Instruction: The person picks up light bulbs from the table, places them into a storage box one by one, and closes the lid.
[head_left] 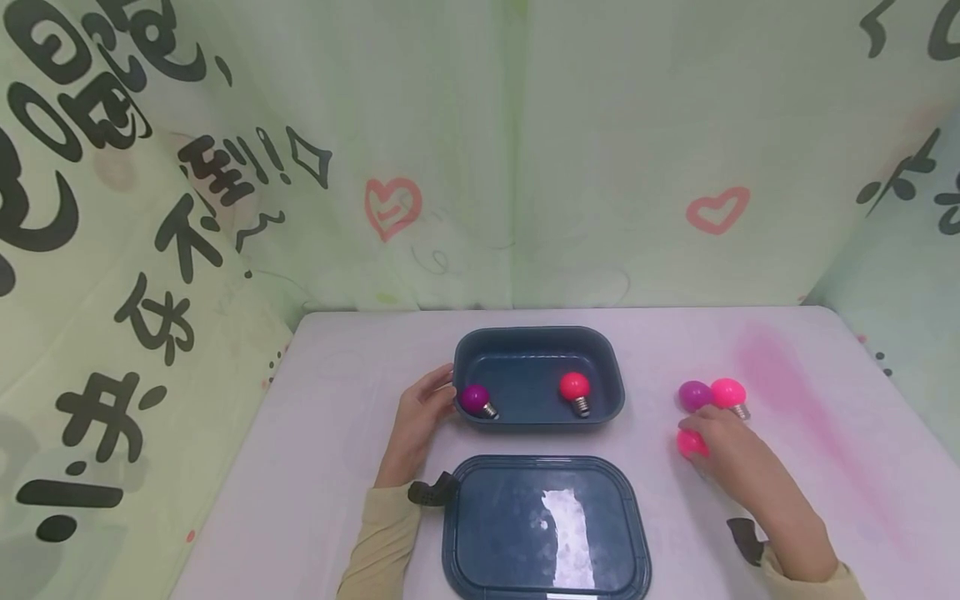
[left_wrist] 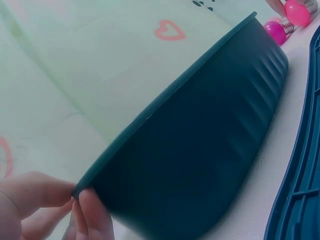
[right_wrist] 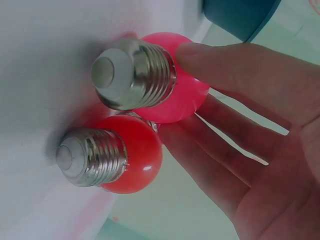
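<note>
My left hand (head_left: pixel 422 421) pinches the left rim of a dark blue plastic container (head_left: pixel 540 421), thumb and fingers meeting at its edge in the left wrist view. Inside the container lie a purple light bulb (head_left: pixel 475 398) at the left and a red light bulb (head_left: pixel 575 386) at the right. On the right side of the table, my right hand (head_left: pixel 723 446) holds a pink light bulb (right_wrist: pixel 172 80) between thumb and fingers. Close by sit another red-pink bulb (head_left: pixel 728 392) and a second purple bulb (head_left: pixel 695 395), the latter partly covered by the hand.
A dark blue lid (head_left: pixel 510 529) lies flat in front of the container, between my forearms. The white tabletop (head_left: pixel 360 358) carries a pink stain (head_left: pixel 795 392) at the right. Printed fabric walls (head_left: pixel 600 150) rise behind the table and along both sides.
</note>
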